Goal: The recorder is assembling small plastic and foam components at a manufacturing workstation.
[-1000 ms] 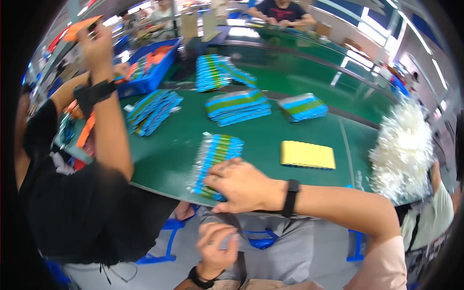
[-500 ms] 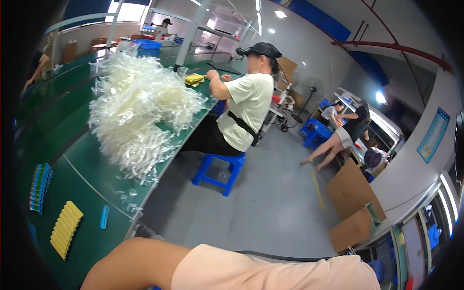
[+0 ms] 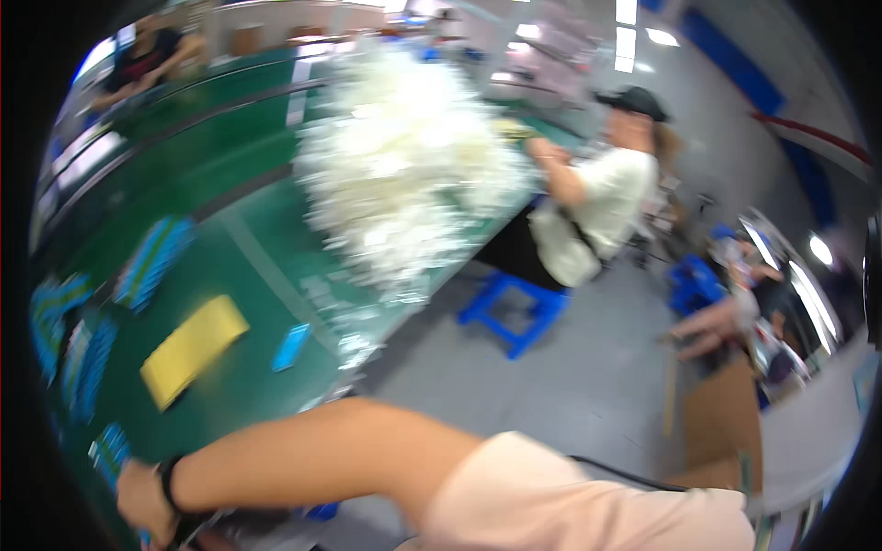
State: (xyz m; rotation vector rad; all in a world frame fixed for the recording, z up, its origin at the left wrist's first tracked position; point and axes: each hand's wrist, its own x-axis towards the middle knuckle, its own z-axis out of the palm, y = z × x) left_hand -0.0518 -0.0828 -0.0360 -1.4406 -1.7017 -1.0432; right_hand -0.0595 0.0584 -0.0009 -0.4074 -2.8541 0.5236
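Your right hand [image 3: 145,503] is at the lower left of the frame, against a striped pack [image 3: 110,450] in blue and green near the edge of the counter [image 3: 243,399]. The hand is blurred and its fingers point away toward the dark rim, so you cannot tell whether they are spread, pressed together or pinching the pack. Your left hand is out of view, and its fingers cannot be judged either. A black wristband [image 3: 168,485] circles your right wrist, and the bare forearm runs across the bottom of the frame to your peach sleeve [image 3: 570,491].

Above your hand, along the left side, more striped packs [image 3: 154,264] lie on the counter, well apart from the heap. To their right you have a yellow pack [image 3: 195,352], lying at a slant, and near it a small blue piece [image 3: 291,347]. A big, loose white heap [image 3: 395,156] covers the counter at the upper centre, with clear scraps spilling toward the edge.

Right of the heap, a co-worker [image 3: 611,197] in a black cap sits on a blue stool [image 3: 514,312], hands at the counter. Another person [image 3: 142,69], in a dark top, is at the upper left.
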